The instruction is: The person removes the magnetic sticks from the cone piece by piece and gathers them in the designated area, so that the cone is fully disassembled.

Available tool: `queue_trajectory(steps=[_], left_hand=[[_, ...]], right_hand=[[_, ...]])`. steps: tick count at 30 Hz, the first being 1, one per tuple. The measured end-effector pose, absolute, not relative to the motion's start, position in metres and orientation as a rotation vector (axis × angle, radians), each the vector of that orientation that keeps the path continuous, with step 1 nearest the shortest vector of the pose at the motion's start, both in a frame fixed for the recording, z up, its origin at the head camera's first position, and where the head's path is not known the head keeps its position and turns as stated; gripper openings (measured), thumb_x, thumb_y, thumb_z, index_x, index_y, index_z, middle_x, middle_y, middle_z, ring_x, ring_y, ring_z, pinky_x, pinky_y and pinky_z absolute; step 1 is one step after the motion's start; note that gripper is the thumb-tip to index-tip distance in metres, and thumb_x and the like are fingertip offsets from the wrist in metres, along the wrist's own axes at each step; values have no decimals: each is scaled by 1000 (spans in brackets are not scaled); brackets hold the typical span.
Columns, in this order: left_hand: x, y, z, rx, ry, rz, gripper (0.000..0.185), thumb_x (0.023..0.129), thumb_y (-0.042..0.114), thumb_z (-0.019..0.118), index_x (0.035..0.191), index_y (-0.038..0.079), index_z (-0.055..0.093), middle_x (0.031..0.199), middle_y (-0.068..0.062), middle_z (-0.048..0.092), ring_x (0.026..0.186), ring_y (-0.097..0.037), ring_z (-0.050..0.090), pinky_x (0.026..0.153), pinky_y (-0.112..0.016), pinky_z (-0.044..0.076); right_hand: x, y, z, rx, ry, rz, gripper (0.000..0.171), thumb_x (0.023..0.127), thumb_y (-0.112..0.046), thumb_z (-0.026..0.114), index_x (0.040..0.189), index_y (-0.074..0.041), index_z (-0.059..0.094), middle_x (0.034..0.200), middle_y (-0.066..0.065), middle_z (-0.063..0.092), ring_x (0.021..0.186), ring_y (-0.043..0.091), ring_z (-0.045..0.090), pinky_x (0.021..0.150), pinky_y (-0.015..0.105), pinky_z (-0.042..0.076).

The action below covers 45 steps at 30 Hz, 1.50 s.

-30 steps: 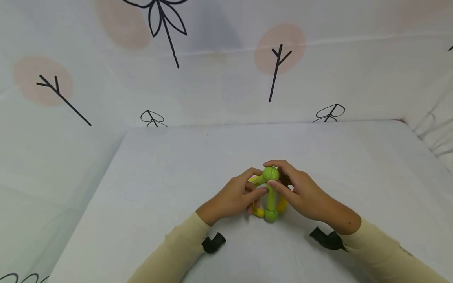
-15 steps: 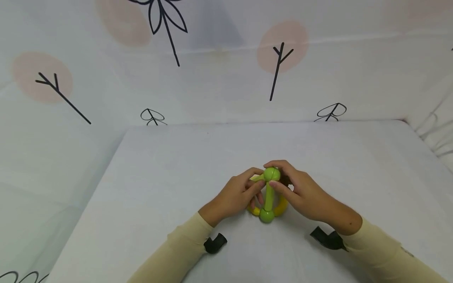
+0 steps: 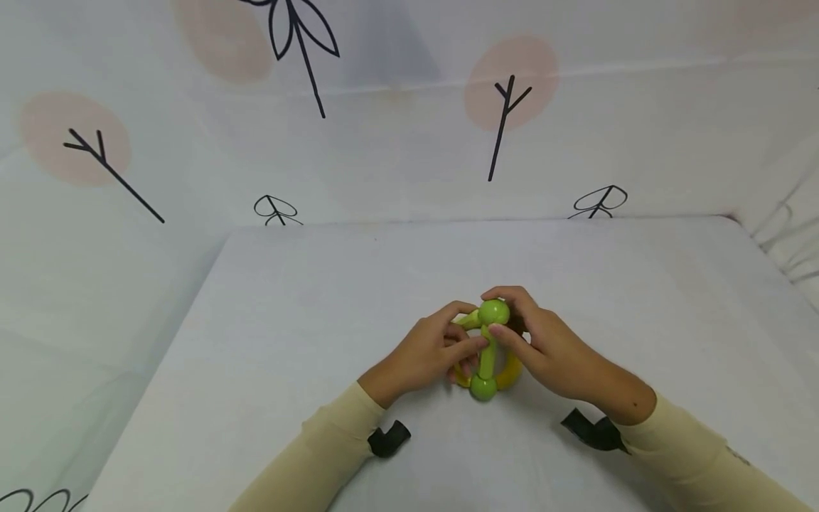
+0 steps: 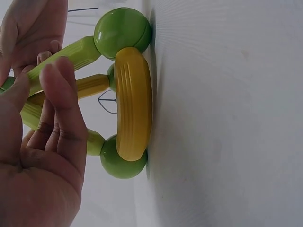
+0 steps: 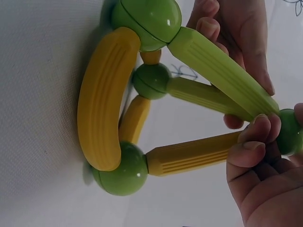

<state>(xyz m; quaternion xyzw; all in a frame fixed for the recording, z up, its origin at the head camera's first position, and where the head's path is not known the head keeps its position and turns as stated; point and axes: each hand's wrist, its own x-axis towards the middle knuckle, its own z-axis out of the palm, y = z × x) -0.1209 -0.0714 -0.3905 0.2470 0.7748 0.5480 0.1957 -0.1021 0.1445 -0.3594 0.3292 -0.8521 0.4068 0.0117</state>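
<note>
A pyramid of green balls and ridged rods stands on the table. Its base has curved yellow rods (image 5: pixel 104 101) between balls, such as the near green ball (image 3: pixel 483 388). Two light green rods (image 5: pixel 220 68) and a straight yellow rod (image 5: pixel 194 153) slope up to the top green ball (image 3: pixel 494 312). My right hand (image 3: pixel 553 348) grips that top ball between thumb and fingers, where the rod ends meet. My left hand (image 3: pixel 422 352) holds the light green rods just below it, thumb on the near one. My fingers partly hide the upper joints.
A white cloth covers the table (image 3: pixel 288 306), with a patterned white sheet (image 3: pixel 397 156) hanging behind and at the sides. Black straps (image 3: pixel 389 439) show at both sleeves.
The top ball has turned, so its seam no longer shows in the head view, and has shifted slightly right. The near base ball has moved a little left. My left thumb lifted, then lowered.
</note>
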Motion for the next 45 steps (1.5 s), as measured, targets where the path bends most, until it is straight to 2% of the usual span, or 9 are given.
queue_trajectory(steps=[10,13,15,20,25,30,36,45], left_hand=[[-123,-71,-392,691,2177,1539,36,99,31,64,131,22,50,83,-11,73,65,-16,68,57,-29,56],[-123,-71,-392,687,2182,1532,38,98,31,64,132,21,49,83,-10,73,64,-16,68,57,-30,56],[-123,-72,-392,685,2188,1525,39,98,31,64,133,21,49,84,-9,73,64,-15,68,57,-30,56],[-123,-69,-391,677,2199,1503,42,98,31,65,136,22,48,83,-6,73,62,-15,67,57,-31,56],[-122,-68,-389,652,2209,1492,43,97,31,66,136,23,48,82,-4,73,60,-14,66,57,-31,56],[-120,-69,-389,631,2228,1473,46,97,32,67,137,23,46,82,0,72,60,-13,66,56,-31,56],[-121,-70,-389,639,2233,1463,49,97,33,67,139,21,46,82,2,72,62,-14,66,57,-30,56],[-120,-71,-389,659,2244,1449,48,98,32,65,140,22,46,83,3,72,63,-16,68,57,-30,56]], right_hand=[[-101,147,-358,905,-2741,1336,35,107,-14,46,138,-11,31,103,4,68,87,20,64,76,27,54],[-102,148,-356,898,-2729,1324,34,107,-14,47,137,-11,31,104,5,69,88,19,65,78,29,54],[-104,151,-354,869,-2714,1298,34,106,-15,48,137,-11,32,102,5,69,85,17,64,74,28,53],[-114,166,-347,719,-2678,1157,31,103,-16,56,131,-9,45,94,4,65,75,12,56,64,25,46],[-138,186,-352,636,-2819,915,33,99,-22,65,127,-7,57,100,6,61,84,16,55,68,25,49],[-160,206,-367,607,-3024,744,36,97,-19,67,129,-5,59,112,14,63,95,25,60,71,33,53],[-176,217,-381,647,-3085,566,38,95,-15,68,130,-3,59,113,17,64,99,28,63,82,46,56],[-188,215,-390,677,-3117,456,38,95,-15,67,130,-2,59,115,21,63,100,32,62,89,53,54]])
